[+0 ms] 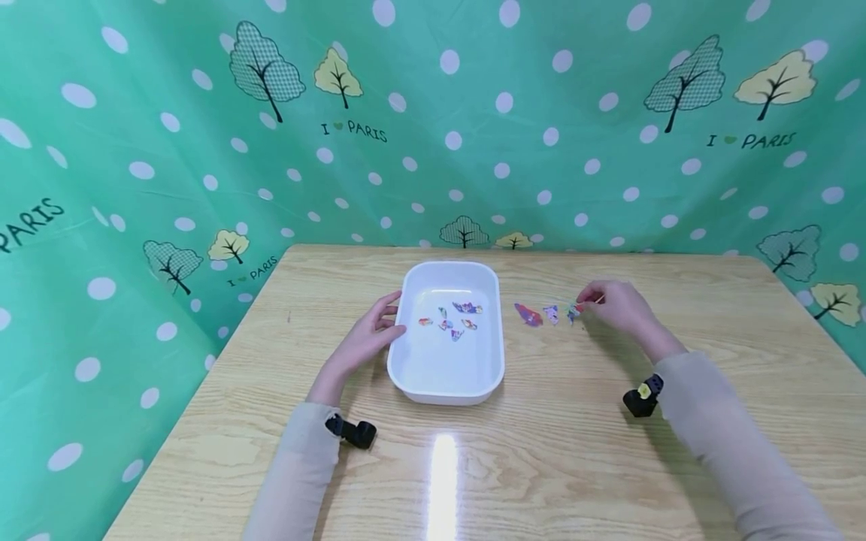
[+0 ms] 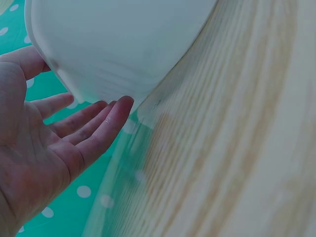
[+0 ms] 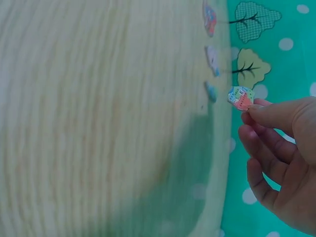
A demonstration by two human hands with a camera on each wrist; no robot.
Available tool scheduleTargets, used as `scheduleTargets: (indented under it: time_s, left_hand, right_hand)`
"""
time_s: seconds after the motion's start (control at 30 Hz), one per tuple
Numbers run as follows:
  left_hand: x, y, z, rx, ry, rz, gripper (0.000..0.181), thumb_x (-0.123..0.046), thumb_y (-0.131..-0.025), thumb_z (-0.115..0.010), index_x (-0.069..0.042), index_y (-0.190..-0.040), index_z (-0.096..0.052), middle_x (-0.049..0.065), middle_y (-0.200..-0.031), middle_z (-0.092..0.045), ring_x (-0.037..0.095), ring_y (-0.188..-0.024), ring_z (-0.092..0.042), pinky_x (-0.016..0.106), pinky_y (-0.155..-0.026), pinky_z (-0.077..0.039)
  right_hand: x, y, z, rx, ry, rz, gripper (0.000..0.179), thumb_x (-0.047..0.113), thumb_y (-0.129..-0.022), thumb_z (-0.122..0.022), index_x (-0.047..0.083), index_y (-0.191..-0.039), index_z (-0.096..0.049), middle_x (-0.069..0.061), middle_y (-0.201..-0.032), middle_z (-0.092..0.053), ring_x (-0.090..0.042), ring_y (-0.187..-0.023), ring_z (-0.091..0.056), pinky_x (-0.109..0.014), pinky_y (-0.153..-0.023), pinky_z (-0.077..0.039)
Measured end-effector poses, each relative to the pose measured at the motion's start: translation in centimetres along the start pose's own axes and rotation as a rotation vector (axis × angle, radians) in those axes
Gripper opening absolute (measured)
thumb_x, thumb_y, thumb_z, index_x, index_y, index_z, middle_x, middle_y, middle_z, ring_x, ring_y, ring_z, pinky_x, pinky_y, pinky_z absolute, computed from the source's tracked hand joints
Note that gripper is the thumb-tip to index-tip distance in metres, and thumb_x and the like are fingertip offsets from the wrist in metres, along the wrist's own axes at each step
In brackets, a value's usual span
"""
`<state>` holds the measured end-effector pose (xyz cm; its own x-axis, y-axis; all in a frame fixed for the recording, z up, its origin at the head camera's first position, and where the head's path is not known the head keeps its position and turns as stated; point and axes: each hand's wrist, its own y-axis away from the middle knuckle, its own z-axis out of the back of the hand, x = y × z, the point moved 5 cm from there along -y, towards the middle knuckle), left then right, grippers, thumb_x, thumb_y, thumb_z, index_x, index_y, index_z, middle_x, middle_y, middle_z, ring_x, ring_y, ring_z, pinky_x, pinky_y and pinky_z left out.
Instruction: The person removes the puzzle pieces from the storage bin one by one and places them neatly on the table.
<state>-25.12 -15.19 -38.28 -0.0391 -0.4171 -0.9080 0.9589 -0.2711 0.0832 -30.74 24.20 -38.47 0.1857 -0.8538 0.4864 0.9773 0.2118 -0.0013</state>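
1. A small colourful cutout [image 3: 241, 98] is right of the white tub [image 1: 446, 370], pinched between the thumb and finger of the right hand [image 1: 611, 304].
2. Nearer the tub, three more pieces [image 1: 529, 315] form a row.
3. Inside the tub, several patterned scraps [image 1: 467, 307] lie scattered on its floor.
4. At the tub's left side, the left hand [image 1: 361, 338] grasps it, thumb over the rim, fingers along the outer wall.
5. Beneath the tub is a wooden table [image 1: 555, 451].

You can read "I (heart) PARIS" on the green curtain [image 1: 473, 105], head view: upper left, upper right, smaller at mid-left; "PARIS" at left edge. Marks on your colourful piece [image 3: 241, 98], right wrist view: too small.
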Motion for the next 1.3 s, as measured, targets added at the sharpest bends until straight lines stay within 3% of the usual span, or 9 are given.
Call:
scheduleTargets:
  time_s: [0.33, 0.57, 1.13, 1.3]
  left_hand:
    - [0.1, -0.1, -0.1, 0.008, 0.001, -0.003, 0.063, -0.016, -0.090, -0.054, -0.013, -0.144, -0.022, 0.021, -0.136, -0.038, 0.034, -0.116, -0.045, 0.045, -0.096, -0.040]
    - [3.2, -1.8, -0.1, -0.020, -0.001, -0.016, 0.063, -0.022, -0.089, -0.056, -0.025, -0.143, -0.026, 0.013, -0.133, -0.041, 0.030, -0.114, -0.047, 0.043, -0.094, -0.043]
    - [2.8, -1.8, 0.0, -0.017, -0.008, -0.012, 0.063, -0.021, -0.089, -0.056, -0.026, -0.143, -0.024, 0.013, -0.133, -0.041, 0.029, -0.114, -0.047, 0.042, -0.094, -0.043]
    - [2.8, -1.7, 0.1, -0.004, 0.000, 0.006, 0.063, -0.021, -0.089, -0.056, -0.024, -0.144, -0.024, 0.016, -0.135, -0.040, 0.031, -0.116, -0.047, 0.043, -0.095, -0.042]
  right_hand:
    - [-1.6, 0.1, -0.6, 0.025, -0.014, -0.048, 0.016, 0.015, -0.089, -0.055, 0.005, -0.097, -0.064, -0.013, -0.093, -0.063, -0.026, -0.085, -0.055, -0.040, -0.071, -0.044]
    - [-1.9, 0.0, -0.8, 0.028, 0.003, -0.056, 0.015, 0.016, -0.088, -0.057, 0.004, -0.095, -0.064, -0.013, -0.090, -0.063, -0.027, -0.084, -0.056, -0.040, -0.070, -0.043]
    - [-2.1, -0.1, -0.9, 0.004, 0.039, -0.090, 0.016, 0.015, -0.087, -0.056, 0.003, -0.096, -0.063, -0.017, -0.097, -0.062, -0.031, -0.089, -0.055, -0.045, -0.077, -0.043]
    - [-1.8, -0.1, -0.7, 0.004, 0.032, -0.094, 0.018, 0.017, -0.088, -0.055, 0.004, -0.099, -0.062, -0.016, -0.096, -0.062, -0.028, -0.085, -0.056, -0.042, -0.073, -0.043]
